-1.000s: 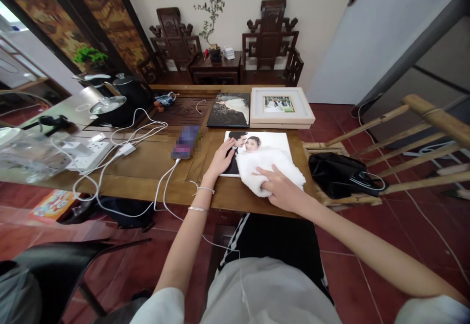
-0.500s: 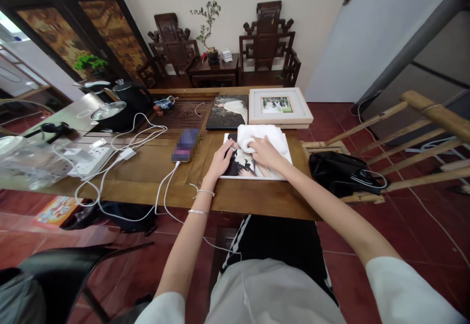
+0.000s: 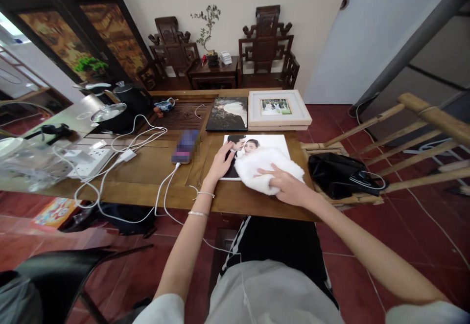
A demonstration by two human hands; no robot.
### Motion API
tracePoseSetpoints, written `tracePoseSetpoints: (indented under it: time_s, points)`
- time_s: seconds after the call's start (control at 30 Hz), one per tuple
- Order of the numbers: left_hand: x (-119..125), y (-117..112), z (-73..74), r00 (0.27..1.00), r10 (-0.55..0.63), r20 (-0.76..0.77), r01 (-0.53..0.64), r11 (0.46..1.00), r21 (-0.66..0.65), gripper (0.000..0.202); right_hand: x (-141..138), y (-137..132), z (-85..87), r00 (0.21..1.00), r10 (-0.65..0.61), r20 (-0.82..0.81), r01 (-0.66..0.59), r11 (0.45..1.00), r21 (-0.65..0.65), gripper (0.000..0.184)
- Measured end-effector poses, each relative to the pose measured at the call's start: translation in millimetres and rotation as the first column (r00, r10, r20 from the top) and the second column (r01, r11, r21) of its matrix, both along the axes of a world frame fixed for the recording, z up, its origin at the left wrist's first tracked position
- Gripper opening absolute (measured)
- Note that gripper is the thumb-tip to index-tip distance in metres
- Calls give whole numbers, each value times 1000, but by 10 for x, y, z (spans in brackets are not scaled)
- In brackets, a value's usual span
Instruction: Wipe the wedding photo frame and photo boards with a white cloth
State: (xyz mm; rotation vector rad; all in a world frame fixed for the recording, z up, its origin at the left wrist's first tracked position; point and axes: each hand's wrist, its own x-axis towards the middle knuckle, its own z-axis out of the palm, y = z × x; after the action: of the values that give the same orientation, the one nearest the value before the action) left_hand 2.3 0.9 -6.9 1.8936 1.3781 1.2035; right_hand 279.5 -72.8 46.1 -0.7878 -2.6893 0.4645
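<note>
Bearing the spread left hand (image 3: pixel 221 163) at left and a towel (image 3: pixel 255 168) held by the half-curled right hand (image 3: pixel 289 186), the photo panel (image 3: pixel 270 141) lay on the table (image 3: pixel 229 200) near a box frame (image 3: pixel 299 104) enclosing a picture (image 3: pixel 276 106).

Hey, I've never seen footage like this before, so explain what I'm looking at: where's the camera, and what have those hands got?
There's no machine here, just a person's two bare hands. Every picture comes from one camera worn on that person's head, looking forward and down.

The right hand holds a fluffy white cloth over part of a white-edged photo panel showing a couple. The left hand rests on the panel's left side.

The panel lies on a wooden table. Beyond it are a dark photo panel and a pale framed photo. Off to the left are a phone on a white cable and a power strip.
</note>
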Motion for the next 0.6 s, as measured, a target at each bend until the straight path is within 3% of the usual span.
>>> tracePoseSetpoints:
  time_s: [0.13, 0.23, 0.33, 0.43, 0.53, 0.6]
  points:
    - [-8, 25, -35, 999, -22, 49, 20, 999, 42, 41, 378, 49, -96, 980, -183, -83, 189, 980, 67, 41]
    - [-1, 50, -17, 963, -9, 269, 6, 1000, 15, 46, 447, 50, -171, 959, -259, -115, 271, 957, 107, 37]
    - [13, 44, 84, 861, 14, 509, -5, 1000, -19, 52, 298, -5, -201, 962, -247, -118, 263, 952, 153, 24]
    - [33, -44, 330, 794, 20, 607, -14, 1000, -15, 52, -34, -71, -170, 967, -200, -158, 233, 946, 224, 11]
    - [77, -224, 727, 787, -34, 616, 22, 999, 26, 51, -426, -115, -85, 960, -179, -214, 243, 913, 327, 15]
    - [125, -366, 1013, 815, -83, 574, 49, 996, 76, 48, -632, -127, -5, 938, -223, -265, 313, 875, 370, 17]
